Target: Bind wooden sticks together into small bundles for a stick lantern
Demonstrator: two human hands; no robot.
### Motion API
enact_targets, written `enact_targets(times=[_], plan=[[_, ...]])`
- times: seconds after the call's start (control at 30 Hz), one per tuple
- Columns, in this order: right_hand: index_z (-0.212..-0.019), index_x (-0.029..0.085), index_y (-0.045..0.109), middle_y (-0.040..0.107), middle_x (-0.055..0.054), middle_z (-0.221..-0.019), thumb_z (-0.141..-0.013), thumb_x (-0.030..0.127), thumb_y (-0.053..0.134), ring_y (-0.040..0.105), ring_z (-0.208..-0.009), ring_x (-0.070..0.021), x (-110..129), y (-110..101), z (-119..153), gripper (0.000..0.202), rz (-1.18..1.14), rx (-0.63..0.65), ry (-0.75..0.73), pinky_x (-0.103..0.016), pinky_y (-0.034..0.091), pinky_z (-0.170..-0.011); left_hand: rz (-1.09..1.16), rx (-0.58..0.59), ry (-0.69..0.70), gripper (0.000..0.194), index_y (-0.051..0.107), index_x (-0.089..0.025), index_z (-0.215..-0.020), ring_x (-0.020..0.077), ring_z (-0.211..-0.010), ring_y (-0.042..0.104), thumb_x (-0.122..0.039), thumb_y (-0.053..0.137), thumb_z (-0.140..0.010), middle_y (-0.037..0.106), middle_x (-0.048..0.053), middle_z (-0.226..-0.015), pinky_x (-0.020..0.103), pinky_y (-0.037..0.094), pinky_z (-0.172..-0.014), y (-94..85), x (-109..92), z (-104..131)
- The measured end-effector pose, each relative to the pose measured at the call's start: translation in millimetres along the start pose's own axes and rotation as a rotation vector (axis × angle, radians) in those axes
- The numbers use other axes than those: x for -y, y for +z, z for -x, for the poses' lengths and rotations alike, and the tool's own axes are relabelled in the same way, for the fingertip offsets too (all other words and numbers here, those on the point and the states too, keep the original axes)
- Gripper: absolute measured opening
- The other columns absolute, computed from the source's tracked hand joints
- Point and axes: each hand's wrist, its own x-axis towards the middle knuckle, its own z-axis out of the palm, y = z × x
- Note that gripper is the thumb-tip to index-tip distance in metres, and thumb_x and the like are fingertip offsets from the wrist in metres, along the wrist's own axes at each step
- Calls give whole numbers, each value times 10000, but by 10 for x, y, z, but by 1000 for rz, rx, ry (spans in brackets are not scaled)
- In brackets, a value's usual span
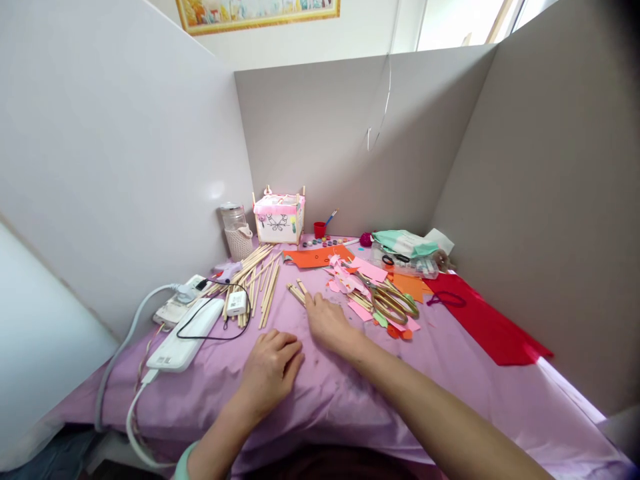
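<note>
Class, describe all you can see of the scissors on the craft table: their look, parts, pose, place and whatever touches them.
The scissors have gold-coloured, metal-looking loop handles and paler blades. They lie flat on the purple cloth, handles toward the person, blades pointing back and left, seemingly closed. They rest among pink paper scraps and over thin wooden sticks, beside orange paper. The right hand lies just left of them, not touching.

Tablecloth (350, 393), lower frame: purple cloth, smooth, faint sheen; sticks (263, 277), centre left: bare pale wood, matt; scissors (393, 300), centre: glossy gold metal; red sheet (480, 320), right: matt paper or felt.
</note>
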Motion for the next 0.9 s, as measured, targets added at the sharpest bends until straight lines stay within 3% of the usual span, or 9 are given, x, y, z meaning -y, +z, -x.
enact_targets(times=[0.13, 0.17, 0.3, 0.43, 0.57, 0.7, 0.8, 0.9], plan=[[-1230, 11, 480, 534, -278, -1113, -842, 32, 314, 616, -937, -260, -21, -19, -71, 422, 41, 25, 198, -344, 509, -701, 6, -6, 3, 225, 686, -215, -969, 201, -871, 543, -241, 480, -881, 649, 67, -960, 385, 427, -781, 1, -2, 3], [-1240, 19, 471, 537, -271, -1112, -846, 33, 309, 617, -935, -258, -21, -25, -60, 426, 34, 10, 188, -344, 506, -704, 8, -8, 3, 225, 686, -216, -967, 200, -868, 543, -242, 479, -882, 649, 66, -959, 385, 427, -781, 3, -2, 4], [-1279, 112, 439, 563, -190, -1091, -861, 79, 334, 624, -893, -230, -21, -17, 96, 431, -24, 15, -83, -329, 498, -712, 6, -23, 1, 227, 688, -214, -949, 195, -851, 544, -237, 471, -886, 654, 66, -946, 386, 429, -776, 14, 3, 8], [-1254, 52, 446, 541, -235, -1105, -841, 48, 335, 621, -905, -248, -143, -19, 286, 428, 26, 41, 121, -330, 491, -696, 9, -49, 10, 226, 691, -210, -924, 189, -838, 549, -228, 468, -885, 657, 70, -927, 378, 436, -774, 23, 8, 10], [-1355, 129, 359, 552, -191, -1134, -844, 80, 353, 620, -911, -265, -337, -57, 460, 513, 3, 74, -51, -355, 480, -718, -4, -55, 21, 227, 692, -209, -925, 190, -834, 555, -221, 469, -882, 657, 77, -917, 377, 444, -777, 19, 13, 9], [-1388, 124, 319, 482, -227, -1256, -851, 63, 325, 596, -986, -271, -549, -77, 634, 541, 55, 83, 73, -342, 453, -749, -4, -56, 28, 221, 690, -207, -934, 191, -836, 558, -220, 476, -879, 659, 76, -927, 378, 448, -777, 9, 12, 11], [-1419, 187, 277, 490, -191, -1247, -852, 104, 371, 593, -972, -259, -690, -78, 772, 581, 38, 121, -26, -331, 436, -759, -6, -56, 26, 221, 691, -204, -934, 191, -839, 562, -221, 478, -878, 659, 76, -928, 376, 450, -779, 6, 5, 6], [-1419, 168, 284, 486, -191, -1240, -824, 66, 365, 566, -1012, -270, -765, -78, 879, 610, 53, 90, 35, -335, 424, -762, -11, -56, 25, 216, 692, -204, -927, 193, -844, 568, -222, 483, -874, 661, 76, -926, 375, 453, -785, 11, 2, 1]])
